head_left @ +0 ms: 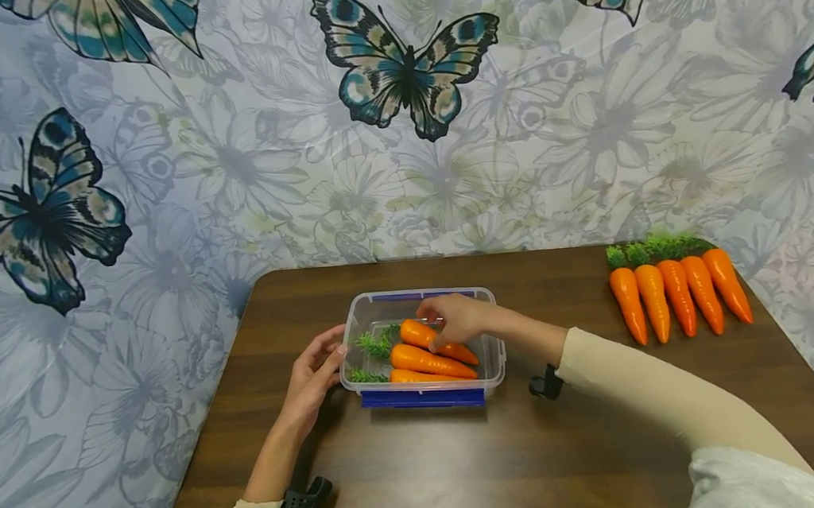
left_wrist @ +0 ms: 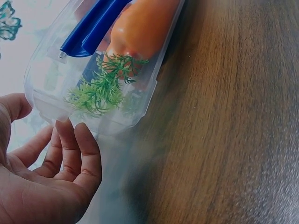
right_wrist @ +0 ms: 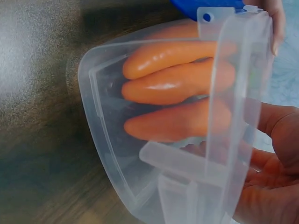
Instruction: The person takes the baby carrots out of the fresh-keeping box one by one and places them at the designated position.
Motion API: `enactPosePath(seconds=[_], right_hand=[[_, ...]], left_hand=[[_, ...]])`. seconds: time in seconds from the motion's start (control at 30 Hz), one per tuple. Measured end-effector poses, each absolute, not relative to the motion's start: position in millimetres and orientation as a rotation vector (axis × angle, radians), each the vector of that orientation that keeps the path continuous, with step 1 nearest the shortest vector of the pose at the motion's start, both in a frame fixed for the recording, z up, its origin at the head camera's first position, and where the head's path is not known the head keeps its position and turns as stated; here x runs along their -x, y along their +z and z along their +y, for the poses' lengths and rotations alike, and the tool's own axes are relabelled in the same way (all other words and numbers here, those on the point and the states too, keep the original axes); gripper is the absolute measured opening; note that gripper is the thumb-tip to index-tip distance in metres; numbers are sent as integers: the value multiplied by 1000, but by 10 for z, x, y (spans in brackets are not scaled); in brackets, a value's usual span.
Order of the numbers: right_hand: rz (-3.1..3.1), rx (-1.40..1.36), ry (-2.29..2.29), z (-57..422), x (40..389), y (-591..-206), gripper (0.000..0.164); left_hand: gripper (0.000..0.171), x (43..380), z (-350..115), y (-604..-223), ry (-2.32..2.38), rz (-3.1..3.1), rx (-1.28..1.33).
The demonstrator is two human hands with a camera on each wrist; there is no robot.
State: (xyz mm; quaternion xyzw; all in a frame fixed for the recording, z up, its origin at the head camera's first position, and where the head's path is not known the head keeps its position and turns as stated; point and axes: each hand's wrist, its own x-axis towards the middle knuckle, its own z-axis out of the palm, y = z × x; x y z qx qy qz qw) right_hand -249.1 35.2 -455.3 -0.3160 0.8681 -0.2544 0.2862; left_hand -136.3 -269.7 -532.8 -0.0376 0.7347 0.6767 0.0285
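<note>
A clear plastic container (head_left: pixel 491 375) with blue side latches stands on the table. Inside it lie several orange carrots (head_left: pixel 430 361), their green leafy tops (head_left: pixel 378 342) toward the left end. My left hand (head_left: pixel 315 365) grips the container's left end; in the left wrist view its thumb is at the rim and its fingertips touch the end wall. Reaching over the far right rim, my right hand (head_left: pixel 458 318) holds the rearmost carrot (head_left: pixel 416 332) inside the container. In the right wrist view, the container wall partly hides the fingers beside this carrot (right_wrist: pixel 177 121).
A row of several more carrots (head_left: pixel 677 296) with green tops lies at the table's back right. Brown wooden table (head_left: pixel 553 466) surrounds the container. Behind the back edge is a wall covering (head_left: pixel 550 155) printed with butterflies and flowers.
</note>
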Motion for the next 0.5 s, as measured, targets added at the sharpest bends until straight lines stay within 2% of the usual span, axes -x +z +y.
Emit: enactPosePath(seconds=[0.5], right_hand=[[2388, 875, -545, 203, 2495, -4675, 60]], left_hand=[[47, 1359, -2679, -5326, 2099, 2268, 132]])
